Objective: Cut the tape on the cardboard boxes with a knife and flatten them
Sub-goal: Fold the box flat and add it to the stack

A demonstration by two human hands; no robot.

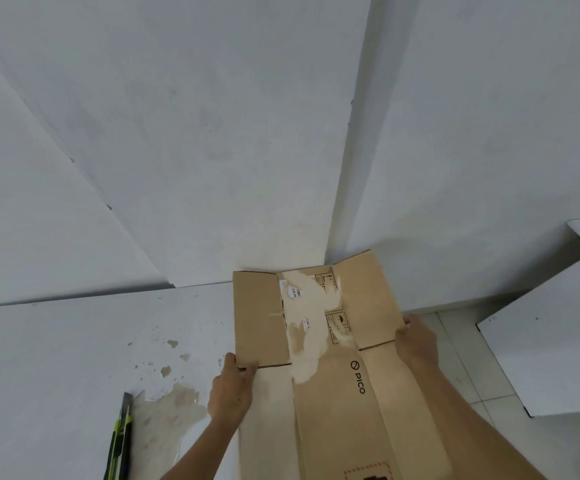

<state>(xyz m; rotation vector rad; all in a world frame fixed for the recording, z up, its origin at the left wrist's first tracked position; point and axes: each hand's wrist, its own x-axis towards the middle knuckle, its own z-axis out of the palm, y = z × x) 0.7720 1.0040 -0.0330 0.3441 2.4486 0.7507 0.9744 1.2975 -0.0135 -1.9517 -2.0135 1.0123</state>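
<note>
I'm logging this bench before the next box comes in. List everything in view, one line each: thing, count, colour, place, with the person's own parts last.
cardboard box: one, brown with torn pale patches and black PICO print, flattened, centre-right, far end against the wall
utility knife: one, black and lime green, blade out, lying bottom left on the table
table: one, white with brownish stains, lower left
wall: white panels, behind the table
white boards: two, far right above the tiled floor
tiled floor: pale, lower right
left hand: one, gripping the box's left flap edge
right hand: one, gripping the box's right flap edge
</note>
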